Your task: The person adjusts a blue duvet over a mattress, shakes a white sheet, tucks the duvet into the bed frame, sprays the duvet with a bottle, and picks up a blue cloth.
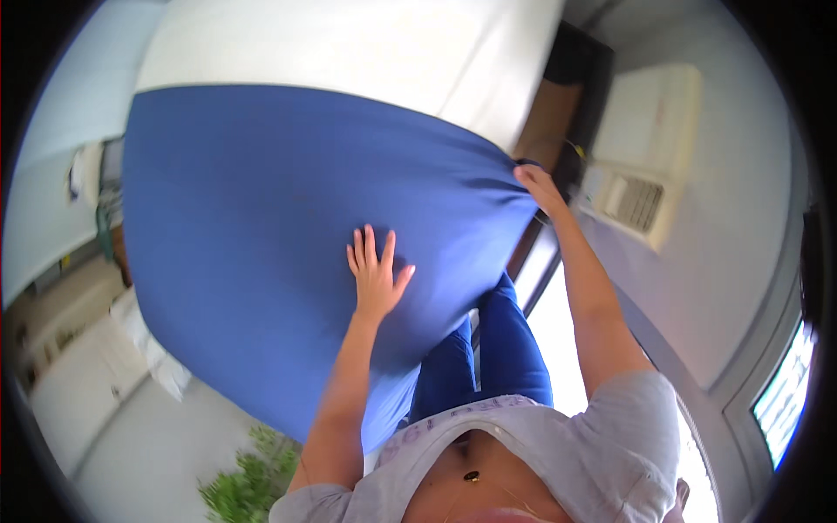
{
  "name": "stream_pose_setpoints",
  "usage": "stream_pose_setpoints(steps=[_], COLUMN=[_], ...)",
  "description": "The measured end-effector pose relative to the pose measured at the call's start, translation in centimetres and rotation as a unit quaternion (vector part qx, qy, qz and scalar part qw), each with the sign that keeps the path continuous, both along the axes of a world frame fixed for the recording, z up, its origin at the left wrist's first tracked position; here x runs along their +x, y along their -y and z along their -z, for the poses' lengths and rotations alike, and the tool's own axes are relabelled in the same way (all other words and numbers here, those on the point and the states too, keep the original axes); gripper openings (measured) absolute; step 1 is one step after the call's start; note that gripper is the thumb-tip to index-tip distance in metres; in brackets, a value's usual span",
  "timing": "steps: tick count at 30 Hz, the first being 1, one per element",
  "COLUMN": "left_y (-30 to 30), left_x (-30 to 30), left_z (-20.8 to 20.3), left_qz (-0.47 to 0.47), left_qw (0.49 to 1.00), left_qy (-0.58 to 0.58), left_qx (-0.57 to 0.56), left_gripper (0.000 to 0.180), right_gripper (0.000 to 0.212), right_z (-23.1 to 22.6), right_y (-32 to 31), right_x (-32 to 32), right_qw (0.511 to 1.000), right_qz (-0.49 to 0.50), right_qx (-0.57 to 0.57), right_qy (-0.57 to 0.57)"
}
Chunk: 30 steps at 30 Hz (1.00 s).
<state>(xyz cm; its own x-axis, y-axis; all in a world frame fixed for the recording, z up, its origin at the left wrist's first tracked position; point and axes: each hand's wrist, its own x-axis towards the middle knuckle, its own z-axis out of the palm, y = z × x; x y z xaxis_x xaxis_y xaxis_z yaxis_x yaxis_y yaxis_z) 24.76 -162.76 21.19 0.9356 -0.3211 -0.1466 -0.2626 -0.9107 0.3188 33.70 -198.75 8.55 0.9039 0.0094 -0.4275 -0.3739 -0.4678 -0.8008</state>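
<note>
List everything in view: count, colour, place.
Cloth: one, blue, centre.
Mattress-like slab: one, white, top.
Furniture: one piece, black and brown, upper right.
Air conditioner: one, cream, right.
Window: at least one, grey-framed, right edge.
Plant: one, green, lower left.
Cabinet: one, white, left.
Crumpled item: one, white, left of the Cloth.
Shirt: one, grey, bottom centre.
Trousers: one pair, blue, lower centre.
Pendant: one, dark, bottom centre.
Left grip: one, bare, spread on Cloth.
Right grip: one, bare, closed on Cloth's edge.

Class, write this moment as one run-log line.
left hand: spread on blue fabric sheet; right hand: gripping sheet's edge; white fabric surface: exposed beyond sheet
</note>
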Motion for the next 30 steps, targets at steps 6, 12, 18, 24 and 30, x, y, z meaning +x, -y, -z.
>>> stream_pose_setpoints(steps=[6, 12, 18, 24, 30], left_y=[7.7, 6.9, 9.4, 11.8, 19.0], left_x=[7.5, 7.0, 9.1, 10.5, 0.1], left_z=[4.0, 4.8, 4.1, 5.0, 5.9], left_qz=[0.131, 0.160, 0.104, 0.084, 0.155], left_qw=[0.990, 0.987, 0.993, 0.987, 0.960], left_qy=[0.029, 0.020, 0.035, 0.053, -0.086], left_qx=[0.040, 0.012, 0.041, 0.128, -0.216], left_gripper=[0.080, 0.064, 0.052, 0.058, 0.051], right_gripper=[0.072, 0.058, 0.033, 0.045, 0.045], right_z=[-5.0, -1.3, 7.7, 9.4, 14.0], right_y=[1.7, 4.1, 2.0, -5.7, -2.5], right_x=[-1.9, -2.5, 1.3, 0.6, 0.7], right_qw=[0.970, 0.927, 0.957, 0.930, 0.927], right_qz=[-0.217, -0.286, -0.173, 0.227, 0.266], right_qx=[0.064, 0.022, -0.234, -0.238, 0.034], right_qy=[-0.094, -0.241, 0.019, -0.163, -0.261])
